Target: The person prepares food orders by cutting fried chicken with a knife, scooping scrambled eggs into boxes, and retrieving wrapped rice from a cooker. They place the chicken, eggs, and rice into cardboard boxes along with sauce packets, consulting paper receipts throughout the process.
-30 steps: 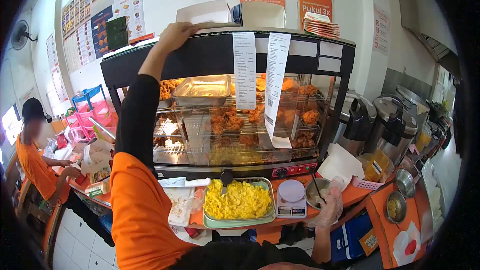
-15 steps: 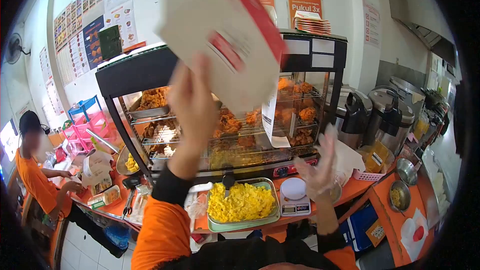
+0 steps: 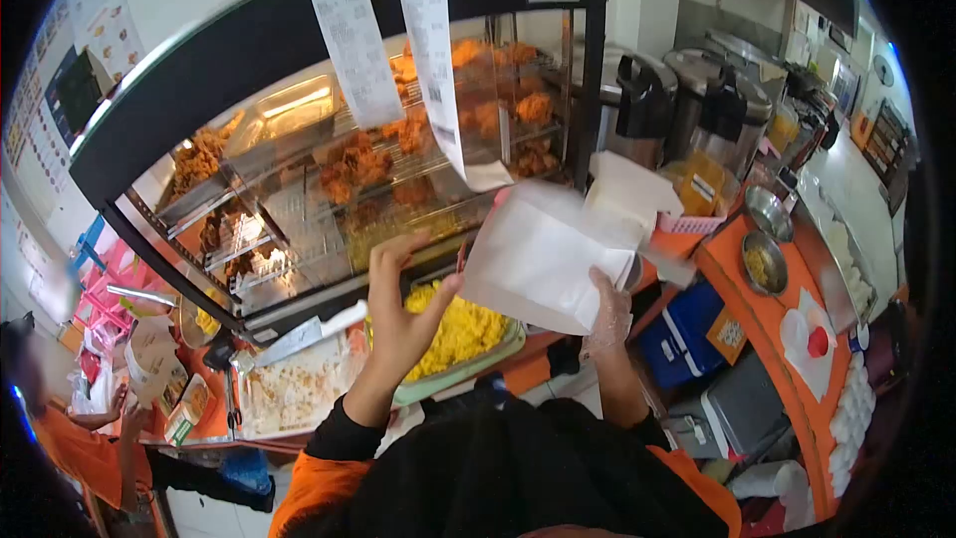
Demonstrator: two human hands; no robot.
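Note:
My right hand point(image 3: 607, 314), in a clear plastic glove, grips the lower right edge of an opened white paper box point(image 3: 533, 264). Just left of the box is my bare left hand point(image 3: 403, 304), fingers and thumb spread, nothing held. Below and behind that hand lies a green-rimmed tray of yellow food point(image 3: 463, 334). A glass display warmer point(image 3: 378, 189) with fried pieces on its racks stands behind. Two printed receipts point(image 3: 357, 50) hang from its top edge.
A knife point(image 3: 309, 334) lies on a crumb-covered board point(image 3: 289, 389) at the left. A co-worker in orange point(image 3: 90, 448) stands far left. Large metal pots point(image 3: 712, 105) and metal bowls point(image 3: 765, 264) are at the right. A blue cooler point(image 3: 682, 339) sits below.
The view has turned right and down. The box has come down from high up, opened out, and passed from my left hand to my right. My left hand has let go and lowered.

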